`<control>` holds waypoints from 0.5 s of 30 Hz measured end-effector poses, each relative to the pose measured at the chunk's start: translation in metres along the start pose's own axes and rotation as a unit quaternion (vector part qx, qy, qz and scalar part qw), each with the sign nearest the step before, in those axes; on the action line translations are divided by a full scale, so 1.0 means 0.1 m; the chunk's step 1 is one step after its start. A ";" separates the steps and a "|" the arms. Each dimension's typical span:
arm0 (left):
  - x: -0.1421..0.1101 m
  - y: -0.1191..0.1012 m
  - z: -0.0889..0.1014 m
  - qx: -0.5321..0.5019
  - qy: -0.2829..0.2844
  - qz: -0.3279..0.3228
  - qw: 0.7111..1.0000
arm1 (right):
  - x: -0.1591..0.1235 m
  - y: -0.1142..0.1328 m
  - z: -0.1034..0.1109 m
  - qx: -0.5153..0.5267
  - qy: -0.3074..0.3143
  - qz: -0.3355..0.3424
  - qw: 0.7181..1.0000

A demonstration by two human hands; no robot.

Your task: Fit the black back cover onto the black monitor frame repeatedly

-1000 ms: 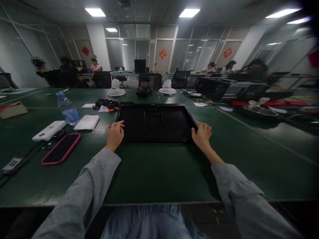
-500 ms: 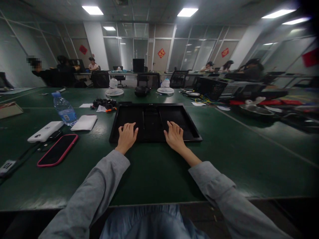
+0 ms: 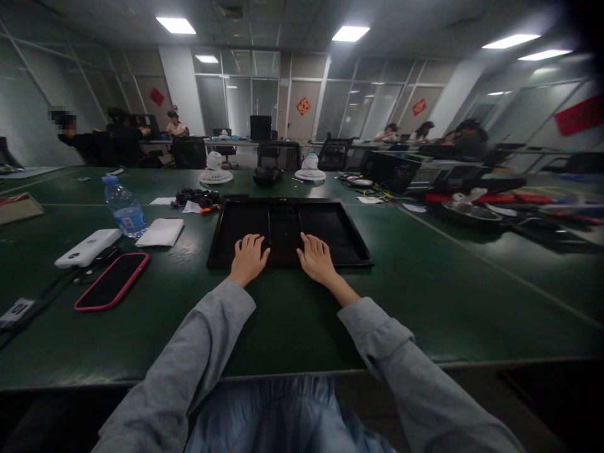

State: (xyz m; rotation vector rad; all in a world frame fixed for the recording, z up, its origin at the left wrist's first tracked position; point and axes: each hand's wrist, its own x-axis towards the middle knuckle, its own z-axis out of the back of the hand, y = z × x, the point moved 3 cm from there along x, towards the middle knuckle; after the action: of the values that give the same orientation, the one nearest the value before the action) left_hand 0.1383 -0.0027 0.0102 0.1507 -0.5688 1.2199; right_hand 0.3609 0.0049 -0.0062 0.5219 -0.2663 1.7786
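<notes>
A shallow black tray (image 3: 330,236) with a raised rim and two thin strips down its middle lies flat on the green table. My left hand (image 3: 248,259) lies over its front edge, left of centre, palm down with fingers stretched and slightly bent. Over the same edge to the right of centre is my right hand (image 3: 317,257), in a like pose, thumb apart from the fingers. Neither holds anything. Whether the fingertips touch the tray's floor or hover just above it I cannot tell.
To the left are a water bottle (image 3: 126,211), white tissues (image 3: 160,232), a white power bank (image 3: 89,248) and a phone (image 3: 113,282) in a pink case. Two white fans (image 3: 216,170) stand behind the tray. A metal pan (image 3: 474,215) and cables are at the right.
Both hands have moved closer together along the tray's front edge, the left one rightward and the right one leftward. The view has shifted slightly; the tray appears to stay in place.
</notes>
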 end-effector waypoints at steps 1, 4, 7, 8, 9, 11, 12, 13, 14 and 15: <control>0.00 0.01 0.01 -0.005 -0.004 0.001 1.000 | 0.00 0.00 0.00 0.005 -0.005 -0.001 1.000; -0.01 0.06 0.08 -0.011 -0.017 0.010 1.000 | 0.00 -0.04 0.02 0.027 -0.031 0.000 0.999; -0.04 0.22 0.18 0.014 -0.042 0.052 0.998 | -0.01 -0.17 0.08 0.032 -0.058 -0.020 0.998; -0.06 0.30 0.21 0.029 -0.051 0.074 0.996 | -0.02 -0.25 0.11 0.027 -0.066 -0.036 0.997; -0.07 0.39 0.25 0.042 -0.058 0.098 0.993 | -0.03 -0.34 0.14 0.019 -0.073 -0.056 0.996; -0.11 0.60 0.31 0.058 -0.066 0.157 0.984 | -0.07 -0.58 0.20 0.002 -0.086 -0.106 0.991; -0.12 0.70 0.33 0.057 -0.069 0.186 0.978 | -0.08 -0.73 0.22 -0.005 -0.094 -0.137 0.986; -0.13 0.81 0.33 0.050 -0.067 0.217 0.973 | -0.11 -0.88 0.24 -0.011 -0.103 -0.173 0.980; -0.14 0.91 0.33 0.037 -0.066 0.250 0.965 | -0.13 -1.02 0.26 -0.014 -0.110 -0.206 0.972; -0.15 1.00 0.32 0.020 -0.057 0.282 0.958 | -0.14 -1.16 0.26 -0.013 -0.111 -0.229 0.967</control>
State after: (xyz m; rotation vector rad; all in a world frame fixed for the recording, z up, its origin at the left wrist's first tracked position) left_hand 0.0329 0.0071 0.0112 0.0948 -0.7150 1.7869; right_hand 0.4802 0.0129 -0.0009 0.7033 -0.2949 1.2671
